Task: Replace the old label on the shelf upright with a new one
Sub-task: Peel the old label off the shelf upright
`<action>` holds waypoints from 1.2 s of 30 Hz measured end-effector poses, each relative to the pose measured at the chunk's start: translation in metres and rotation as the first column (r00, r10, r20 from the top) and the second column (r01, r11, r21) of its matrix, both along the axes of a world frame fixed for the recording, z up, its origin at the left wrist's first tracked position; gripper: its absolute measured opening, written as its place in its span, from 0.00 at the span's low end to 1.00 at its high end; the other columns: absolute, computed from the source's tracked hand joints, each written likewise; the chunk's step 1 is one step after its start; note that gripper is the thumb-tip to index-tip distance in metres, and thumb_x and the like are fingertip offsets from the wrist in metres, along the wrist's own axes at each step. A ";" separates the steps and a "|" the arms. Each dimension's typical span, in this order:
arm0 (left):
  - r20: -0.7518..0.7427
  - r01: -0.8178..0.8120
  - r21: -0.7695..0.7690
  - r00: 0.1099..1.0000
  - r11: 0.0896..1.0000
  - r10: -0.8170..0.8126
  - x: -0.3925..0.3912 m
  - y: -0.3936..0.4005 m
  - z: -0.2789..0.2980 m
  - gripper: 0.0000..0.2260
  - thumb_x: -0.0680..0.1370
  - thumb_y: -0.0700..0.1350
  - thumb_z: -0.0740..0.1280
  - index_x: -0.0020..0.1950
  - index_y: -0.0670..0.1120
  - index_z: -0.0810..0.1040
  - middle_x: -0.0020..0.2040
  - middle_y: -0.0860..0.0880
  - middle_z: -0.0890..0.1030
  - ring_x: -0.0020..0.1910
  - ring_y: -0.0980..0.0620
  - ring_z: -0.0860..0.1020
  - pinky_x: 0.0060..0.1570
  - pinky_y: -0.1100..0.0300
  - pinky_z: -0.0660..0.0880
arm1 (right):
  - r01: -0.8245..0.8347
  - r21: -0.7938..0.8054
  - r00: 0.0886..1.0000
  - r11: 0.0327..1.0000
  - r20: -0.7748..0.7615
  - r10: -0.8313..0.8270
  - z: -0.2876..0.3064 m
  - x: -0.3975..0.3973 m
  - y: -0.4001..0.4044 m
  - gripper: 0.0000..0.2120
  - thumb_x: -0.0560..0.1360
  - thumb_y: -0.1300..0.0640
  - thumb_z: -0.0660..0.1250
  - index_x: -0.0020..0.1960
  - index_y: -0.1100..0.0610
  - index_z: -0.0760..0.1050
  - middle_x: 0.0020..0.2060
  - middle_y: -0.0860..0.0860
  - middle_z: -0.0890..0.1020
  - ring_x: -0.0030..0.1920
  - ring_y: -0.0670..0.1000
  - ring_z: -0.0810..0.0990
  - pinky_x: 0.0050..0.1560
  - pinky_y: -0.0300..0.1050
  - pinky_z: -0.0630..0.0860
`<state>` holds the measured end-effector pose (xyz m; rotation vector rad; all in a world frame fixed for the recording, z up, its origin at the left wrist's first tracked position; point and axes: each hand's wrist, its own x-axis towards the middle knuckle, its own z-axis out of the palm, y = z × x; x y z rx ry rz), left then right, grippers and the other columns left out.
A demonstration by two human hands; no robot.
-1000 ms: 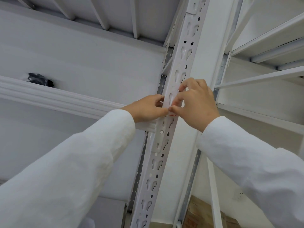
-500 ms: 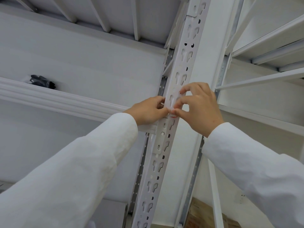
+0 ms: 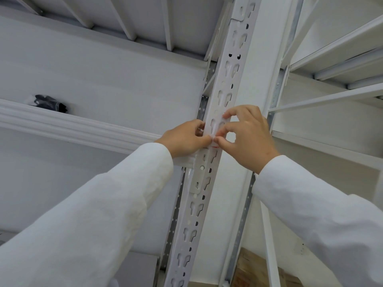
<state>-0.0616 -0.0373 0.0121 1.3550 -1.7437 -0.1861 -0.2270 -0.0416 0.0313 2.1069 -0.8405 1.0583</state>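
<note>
A white slotted shelf upright (image 3: 224,94) runs up the middle of the head view. A pale, nearly clear label (image 3: 216,129) with a thin red bottom edge lies over its face at hand height. My left hand (image 3: 184,139) pinches the label's lower left corner against the upright. My right hand (image 3: 246,135) is on the label's right side, thumb at the lower edge and forefinger at the upper right corner. Fingers hide much of the label. Both arms wear white sleeves.
A white shelf beam (image 3: 72,125) meets the upright from the left, with a small black bag (image 3: 50,102) lying above it. More white shelf rails (image 3: 331,96) branch off on the right. A wooden board (image 3: 259,270) shows at the bottom.
Both hands have stayed on the label. The right fingers spread, with the forefinger moving up to the label's upper corner. The view shifted slightly.
</note>
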 end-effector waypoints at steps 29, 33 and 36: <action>-0.026 0.012 0.001 1.000 1.000 -0.012 -0.003 0.003 0.002 0.35 0.58 0.67 0.59 0.60 0.51 0.75 0.55 0.51 0.82 0.57 0.49 0.79 0.64 0.46 0.72 | 0.064 0.125 0.993 0.990 0.091 -0.075 0.003 0.008 0.010 0.09 0.72 0.47 0.65 0.40 0.50 0.81 0.44 0.46 0.73 0.55 0.51 0.66 0.50 0.42 0.57; -0.029 0.006 0.011 1.000 1.000 -0.006 -0.003 0.004 0.002 0.32 0.59 0.65 0.59 0.59 0.52 0.74 0.55 0.51 0.82 0.57 0.48 0.79 0.64 0.46 0.71 | 0.052 0.210 0.990 0.976 0.117 -0.078 0.005 0.011 0.014 0.08 0.72 0.49 0.65 0.39 0.50 0.81 0.44 0.49 0.75 0.52 0.52 0.65 0.48 0.44 0.58; -0.033 -0.007 0.016 0.999 1.000 0.007 -0.003 0.002 0.001 0.27 0.62 0.63 0.60 0.58 0.53 0.74 0.55 0.52 0.83 0.57 0.48 0.80 0.64 0.45 0.71 | 0.044 0.241 0.989 0.969 0.124 -0.076 0.004 0.010 0.013 0.11 0.73 0.50 0.64 0.40 0.55 0.81 0.45 0.52 0.77 0.48 0.51 0.63 0.47 0.44 0.60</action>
